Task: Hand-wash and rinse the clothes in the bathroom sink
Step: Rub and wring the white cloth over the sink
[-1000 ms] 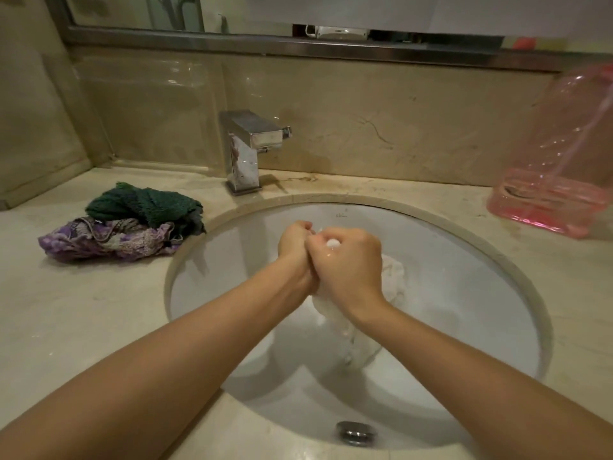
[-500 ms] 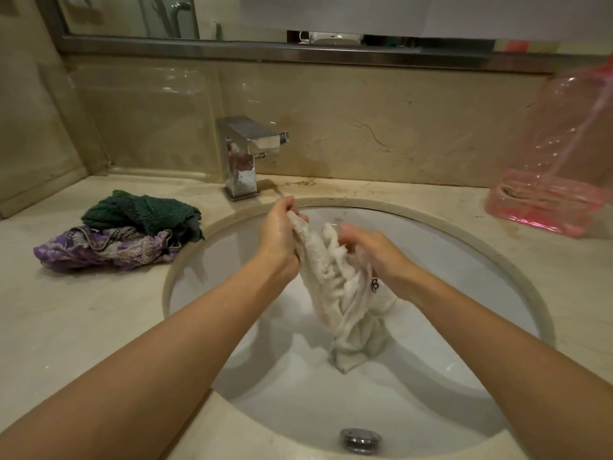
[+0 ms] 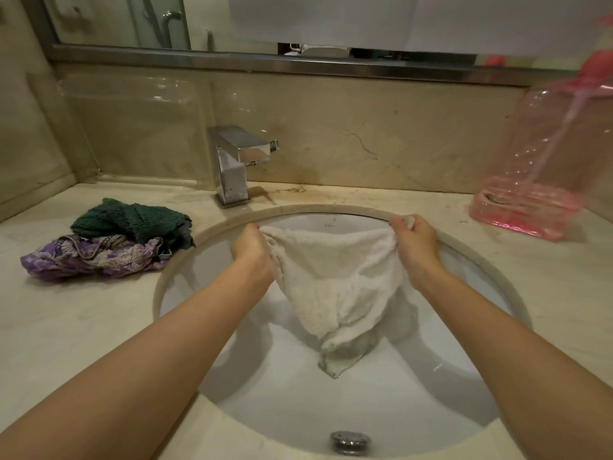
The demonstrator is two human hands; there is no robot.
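Over the back half of the sink point(image 3: 477, 283), the left hand point(image 3: 253, 249) and right hand point(image 3: 414, 242) each grip a top corner of a white terry towel point(image 3: 335, 280), stretched between them and hanging into the basin. A green knit garment point(image 3: 132, 217) and purple patterned garment point(image 3: 89, 257) lie piled on the worktop's left side.

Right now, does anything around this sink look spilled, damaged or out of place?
Two small things stand out. A brownish stain marks the counter just right of the faucet, and a thin dark crack runs across the backsplash behind it. Otherwise both hands hold the white cloth spread over the basin.
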